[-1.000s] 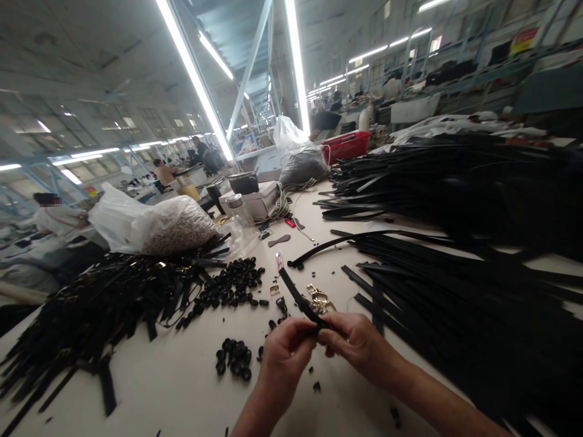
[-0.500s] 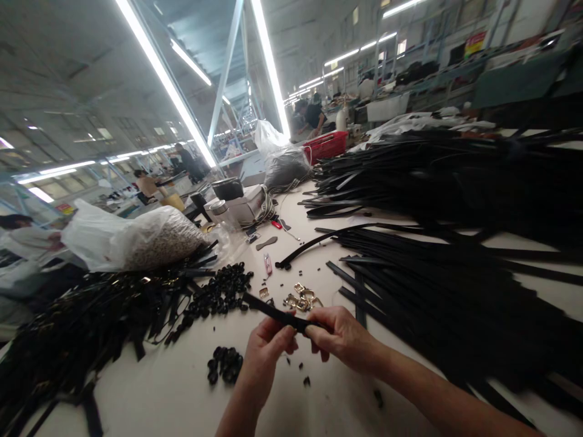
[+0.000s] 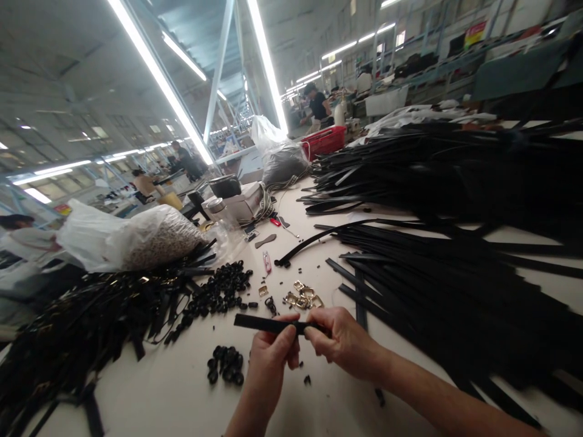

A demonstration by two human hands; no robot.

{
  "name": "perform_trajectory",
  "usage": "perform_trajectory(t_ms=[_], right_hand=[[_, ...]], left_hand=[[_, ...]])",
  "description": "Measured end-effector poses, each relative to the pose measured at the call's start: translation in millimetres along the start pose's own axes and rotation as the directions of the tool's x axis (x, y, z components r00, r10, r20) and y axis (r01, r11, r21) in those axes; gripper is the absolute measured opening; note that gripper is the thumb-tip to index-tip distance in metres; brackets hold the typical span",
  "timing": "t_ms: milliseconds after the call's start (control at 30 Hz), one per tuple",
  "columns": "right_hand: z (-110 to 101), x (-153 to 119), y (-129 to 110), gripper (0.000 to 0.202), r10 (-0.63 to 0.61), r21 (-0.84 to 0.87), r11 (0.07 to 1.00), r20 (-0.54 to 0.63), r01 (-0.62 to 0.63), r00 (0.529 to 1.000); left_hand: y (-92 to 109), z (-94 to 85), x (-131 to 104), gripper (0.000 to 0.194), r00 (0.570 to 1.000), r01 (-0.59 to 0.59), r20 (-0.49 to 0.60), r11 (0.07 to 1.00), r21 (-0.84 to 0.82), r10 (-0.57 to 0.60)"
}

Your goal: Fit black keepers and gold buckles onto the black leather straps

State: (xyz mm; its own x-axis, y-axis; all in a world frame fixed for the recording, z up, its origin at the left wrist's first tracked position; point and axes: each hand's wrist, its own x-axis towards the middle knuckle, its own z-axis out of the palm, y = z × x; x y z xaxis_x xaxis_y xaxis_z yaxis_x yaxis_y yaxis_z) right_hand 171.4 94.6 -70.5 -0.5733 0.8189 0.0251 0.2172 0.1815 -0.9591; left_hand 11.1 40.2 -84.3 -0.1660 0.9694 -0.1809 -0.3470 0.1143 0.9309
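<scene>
A short black strap (image 3: 257, 323) runs level between my two hands above the table. My left hand (image 3: 275, 352) pinches it with thumb and fingers, and its free end sticks out to the left. My right hand (image 3: 334, 337) is closed on the strap's right end, which the fingers mostly hide. Just beyond the hands lie several gold buckles (image 3: 304, 295), with one more gold buckle (image 3: 263, 291) apart to their left. A small heap of black loops (image 3: 225, 365) sits left of my left hand, and a bigger heap of black loops (image 3: 223, 285) is farther off.
Long black straps (image 3: 455, 273) are piled at right. Buckled straps (image 3: 59, 321) heap at left beneath a filled plastic bag (image 3: 150, 240). Pink snips (image 3: 266, 262), a jar (image 3: 217, 209), a white box (image 3: 248, 203) and a red basket (image 3: 324, 141) stand farther back. People work in the background.
The strap's free end has swung down from a slant to nearly level. Both hands still hold it in about the same place. The view has shifted slightly.
</scene>
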Motion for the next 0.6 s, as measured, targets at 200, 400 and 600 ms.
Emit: perform_trajectory(t_ms=[200, 400, 600], right_hand=[[-3.7, -0.7, -1.6, 0.024, -0.123, -0.203, 0.973, -0.073, 0.106, 0.99], [-6.8, -1.1, 1.3, 0.033, -0.11, -0.036, 0.993, 0.116, 0.115, 0.987], [-1.5, 1.5, 15.2, 0.043, -0.061, 0.068, 0.996, 0.14, 0.052, 0.988]], left_hand=[[-7.2, 4.6, -4.3, 0.042, 0.99, -0.134, -0.035, 0.982, 0.13, 0.14], [-1.9, 4.3, 5.2, 0.041, 0.998, -0.061, 0.023, 0.998, 0.026, 0.06], [3.9, 9.2, 7.0, 0.035, 0.997, -0.007, 0.079, 1.0, 0.029, 0.004]])
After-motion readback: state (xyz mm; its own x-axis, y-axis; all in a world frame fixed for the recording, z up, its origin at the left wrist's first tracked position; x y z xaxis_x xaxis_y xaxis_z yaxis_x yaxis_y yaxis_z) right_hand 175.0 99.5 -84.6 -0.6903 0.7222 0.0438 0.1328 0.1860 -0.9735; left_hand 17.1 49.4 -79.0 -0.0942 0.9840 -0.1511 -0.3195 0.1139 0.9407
